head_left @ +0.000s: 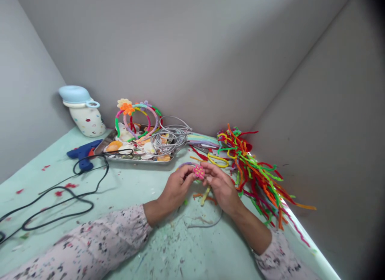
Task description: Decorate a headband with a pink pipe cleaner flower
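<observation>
A small pink pipe-cleaner flower (pixel 199 172) with yellowish bits sits between my two hands over the table. My left hand (pixel 176 187) pinches its left side between thumb and fingers. On the other side, the closed fingers of my right hand (pixel 222 187) press against the flower's right edge. A lilac fuzzy band (pixel 185 164) curves just behind my left fingertips; whether it joins the flower is hidden. Below the flower lie a pale yellow pipe-cleaner piece (pixel 205 195) and orange pieces (pixel 197 195). A thin grey wire (pixel 207 226) lies nearer to me, between my forearms.
A metal tray (pixel 135 161) holds shells, fuzzy hoops (pixel 155 115) and coiled silver wire (pixel 173 141). Left of it are a blue glue gun (pixel 84 151) with a looping black cord (pixel 90 205) and a white bottle (pixel 87 117). Colourful pipe cleaners (pixel 255 175) heap at right.
</observation>
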The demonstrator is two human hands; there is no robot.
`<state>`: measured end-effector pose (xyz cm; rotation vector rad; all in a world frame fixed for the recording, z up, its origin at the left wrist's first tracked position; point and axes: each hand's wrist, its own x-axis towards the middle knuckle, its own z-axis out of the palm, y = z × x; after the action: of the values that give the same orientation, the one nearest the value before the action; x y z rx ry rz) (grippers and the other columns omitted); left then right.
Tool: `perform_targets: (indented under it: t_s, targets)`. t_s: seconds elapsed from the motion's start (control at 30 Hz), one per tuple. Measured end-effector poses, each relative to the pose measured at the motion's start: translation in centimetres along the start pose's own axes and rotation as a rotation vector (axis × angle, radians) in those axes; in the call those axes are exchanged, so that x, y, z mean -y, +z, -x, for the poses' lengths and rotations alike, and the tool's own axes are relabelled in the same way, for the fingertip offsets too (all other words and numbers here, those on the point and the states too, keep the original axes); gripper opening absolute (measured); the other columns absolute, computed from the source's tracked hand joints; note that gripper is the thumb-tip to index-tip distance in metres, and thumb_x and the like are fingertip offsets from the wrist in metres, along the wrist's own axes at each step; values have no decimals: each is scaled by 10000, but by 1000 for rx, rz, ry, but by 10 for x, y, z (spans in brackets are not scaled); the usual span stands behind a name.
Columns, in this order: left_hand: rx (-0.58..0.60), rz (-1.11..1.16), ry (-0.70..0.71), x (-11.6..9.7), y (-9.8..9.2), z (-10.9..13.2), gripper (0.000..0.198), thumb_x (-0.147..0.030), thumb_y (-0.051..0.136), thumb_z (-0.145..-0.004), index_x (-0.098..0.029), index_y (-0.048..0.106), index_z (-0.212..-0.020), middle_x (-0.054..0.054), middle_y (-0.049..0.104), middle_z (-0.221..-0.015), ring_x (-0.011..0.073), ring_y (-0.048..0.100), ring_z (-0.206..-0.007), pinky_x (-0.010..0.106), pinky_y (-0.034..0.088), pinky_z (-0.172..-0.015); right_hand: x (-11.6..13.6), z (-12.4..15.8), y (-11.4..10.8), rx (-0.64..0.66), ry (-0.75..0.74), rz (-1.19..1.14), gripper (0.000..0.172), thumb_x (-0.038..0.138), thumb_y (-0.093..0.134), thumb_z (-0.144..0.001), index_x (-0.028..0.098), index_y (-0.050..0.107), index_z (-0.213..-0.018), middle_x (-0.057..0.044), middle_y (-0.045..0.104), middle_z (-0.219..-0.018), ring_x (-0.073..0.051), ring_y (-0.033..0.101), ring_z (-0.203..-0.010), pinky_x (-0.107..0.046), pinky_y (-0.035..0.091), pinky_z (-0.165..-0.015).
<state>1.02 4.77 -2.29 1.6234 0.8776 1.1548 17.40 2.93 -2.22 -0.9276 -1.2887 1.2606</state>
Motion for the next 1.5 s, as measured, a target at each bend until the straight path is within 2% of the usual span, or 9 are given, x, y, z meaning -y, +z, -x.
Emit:
perform_targets:
  t_s: [0.2,0.4,0.57,0.73,0.87,1.03,1.27,1.4,1.5]
  targets:
    - [81,-10,16,1,-1,0,203,-243,432,-921,-160,617,-912,46,647,-915,162,577,-870,277,434,-821,-6,-2,0,-59,60,-51,300,258,582,-818,228,644,-1110,-33,634,-953,-141,563,-788,-223,447,-607]
    - [100,-35,52,-2,-1,0,188,-207,420,-916,-163,599,-878,39,634,-889,159,573,-858,280,429,-823,-5,-4,2,-82,132,-119,240,314,608,-828,200,661,-1033,-16,617,-799,-113,536,-669,-191,426,-512]
    - [67,-12,12,-2,-1,2,140,-200,450,-893,-166,566,-964,52,628,-936,168,580,-870,294,443,-816,-3,-5,2,-36,200,-114,209,275,636,-800,183,660,-986,-5,626,-776,-92,537,-614,-178,422,-501]
    - [103,20,1,-1,-1,4,143,-225,455,-899,-169,534,-1004,54,625,-937,164,586,-841,295,455,-786,2,-5,1,2,274,-208,133,260,665,-772,164,639,-860,7,614,-708,-81,541,-580,-164,418,-494]
    - [58,-25,-8,-3,-2,4,150,-249,446,-907,-176,554,-982,43,614,-934,162,560,-857,286,442,-783,4,-6,0,11,326,-298,120,228,696,-735,152,626,-796,11,606,-674,-70,535,-546,-157,416,-482]
    - [55,-69,-44,-8,-2,3,156,-270,456,-901,-169,576,-909,27,604,-839,151,536,-767,263,424,-707,4,-6,-3,-29,350,-403,139,183,711,-676,161,623,-780,26,583,-624,-81,522,-519,-173,418,-464]
    - [34,-118,-16,-3,-2,2,136,-236,459,-896,-167,564,-847,10,578,-778,139,513,-737,252,405,-688,4,-5,-4,16,385,-440,145,224,698,-703,160,635,-817,4,599,-675,-99,550,-558,-176,400,-451]
    - [47,-68,-3,-1,-1,3,131,-223,475,-887,-161,574,-946,30,604,-843,139,532,-744,257,433,-696,1,-5,-6,25,368,-424,110,201,689,-703,161,627,-784,13,581,-644,-89,533,-546,-170,393,-465]
    - [63,-58,20,-3,-1,3,227,-173,507,-856,-169,578,-1072,60,633,-974,148,565,-797,270,453,-739,0,-5,-7,44,351,-433,93,202,671,-701,164,620,-768,17,572,-638,-86,519,-535,-175,376,-464]
